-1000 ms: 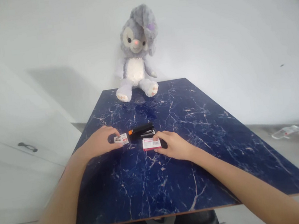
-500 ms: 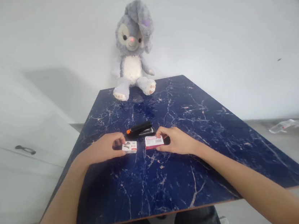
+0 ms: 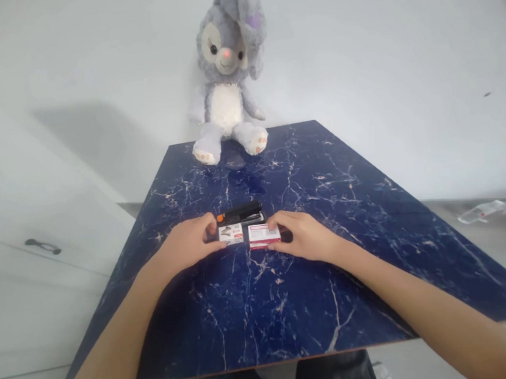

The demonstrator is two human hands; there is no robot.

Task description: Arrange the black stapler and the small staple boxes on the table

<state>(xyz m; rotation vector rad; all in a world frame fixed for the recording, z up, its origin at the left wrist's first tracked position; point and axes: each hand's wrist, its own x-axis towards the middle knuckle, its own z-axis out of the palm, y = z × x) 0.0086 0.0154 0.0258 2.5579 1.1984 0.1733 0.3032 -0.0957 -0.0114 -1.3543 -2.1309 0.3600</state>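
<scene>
Thumb and fingers of my left hand (image 3: 194, 238) are closed at the left end of a small white box (image 3: 231, 234) with a dark picture and a red mark on it. To its right, a red-and-white box (image 3: 262, 235) with printed text sits in the pinch of my right hand (image 3: 303, 232). A narrow gap parts the two boxes. Directly behind them lies a black stapler-like object (image 3: 240, 212) with an orange tip at its left end. Finger contact on the far sides of the boxes is partly hidden.
A large grey plush rabbit (image 3: 227, 106) sits at the back of the blue marbled table (image 3: 259, 312). White cabinet doors with a dark handle (image 3: 42, 246) stand at the left. A clear plastic item (image 3: 488, 210) lies beyond the table's right edge.
My left hand has shifted the white box rightward and slightly away from me, closer to the red-and-white box and the black object. My right hand and its box have hardly moved.
</scene>
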